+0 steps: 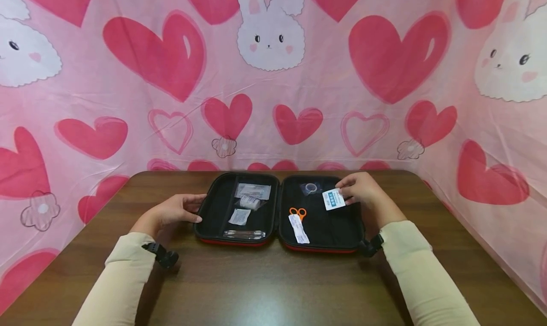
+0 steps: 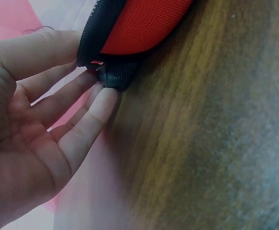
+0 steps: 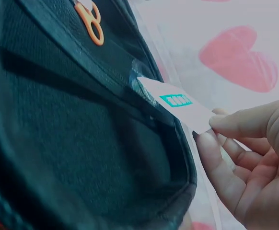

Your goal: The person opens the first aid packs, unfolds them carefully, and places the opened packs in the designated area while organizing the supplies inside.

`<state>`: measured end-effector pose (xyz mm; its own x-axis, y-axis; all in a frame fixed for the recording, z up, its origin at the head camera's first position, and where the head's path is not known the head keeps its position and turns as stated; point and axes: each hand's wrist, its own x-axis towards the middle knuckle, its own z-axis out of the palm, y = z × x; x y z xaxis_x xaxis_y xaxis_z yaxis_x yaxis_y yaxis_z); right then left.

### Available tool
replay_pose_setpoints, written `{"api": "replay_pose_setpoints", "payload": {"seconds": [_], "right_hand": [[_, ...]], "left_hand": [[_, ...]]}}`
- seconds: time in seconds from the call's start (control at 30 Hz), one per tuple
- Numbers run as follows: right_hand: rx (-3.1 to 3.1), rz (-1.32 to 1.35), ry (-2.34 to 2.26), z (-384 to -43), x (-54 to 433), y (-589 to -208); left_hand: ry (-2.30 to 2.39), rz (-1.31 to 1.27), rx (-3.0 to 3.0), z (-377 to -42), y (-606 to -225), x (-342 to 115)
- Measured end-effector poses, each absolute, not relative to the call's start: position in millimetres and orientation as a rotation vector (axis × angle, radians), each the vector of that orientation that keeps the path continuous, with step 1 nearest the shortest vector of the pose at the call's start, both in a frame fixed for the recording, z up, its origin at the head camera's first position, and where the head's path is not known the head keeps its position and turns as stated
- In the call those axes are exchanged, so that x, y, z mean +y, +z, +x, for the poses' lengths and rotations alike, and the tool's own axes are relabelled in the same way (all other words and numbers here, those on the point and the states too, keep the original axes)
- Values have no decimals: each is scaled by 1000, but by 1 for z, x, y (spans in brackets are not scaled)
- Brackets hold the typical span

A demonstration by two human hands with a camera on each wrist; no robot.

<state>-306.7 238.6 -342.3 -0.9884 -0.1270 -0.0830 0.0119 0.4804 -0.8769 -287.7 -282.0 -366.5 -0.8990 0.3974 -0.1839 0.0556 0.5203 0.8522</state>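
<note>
A black-lined, red-backed zip case [image 1: 209, 221] lies opened flat on the table. At its left rim is my left hand [image 1: 177, 209]; the left wrist view shows the thumb on the zip edge and fingertips under it at a black tab [image 2: 120, 74]. Over the case's right half, my right hand [image 1: 363, 188] pinches a small white packet [image 1: 333, 199] with a teal label by its edge, between thumb and fingers. Scissors with orange handles [image 1: 297, 213] sit in that half with a white paper-wrapped strip [image 1: 298, 228] across them. Behind the packet lies a tape roll [image 1: 311, 189] in a clear bag.
In the left half are a flat clear packet [image 1: 253, 191], a bagged white roll [image 1: 249, 202], a small white packet [image 1: 240, 217] and clear tubes [image 1: 244, 234]. The brown wooden table [image 1: 256, 288] extends in front. A pink heart-patterned cloth [image 1: 273, 88] hangs behind and at the sides.
</note>
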Motion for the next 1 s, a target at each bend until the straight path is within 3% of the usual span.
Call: {"api": "replay_pose_setpoints", "payload": {"seconds": [0.4,1.0], "right_hand": [[2586,30,-1518,-310,248,-342],[2514,-47,-1392,-320,228,-342]], "left_hand": [[1324,377,2411,-286,-365,-284],[1352,374,2383,-290,-367,-283]]}}
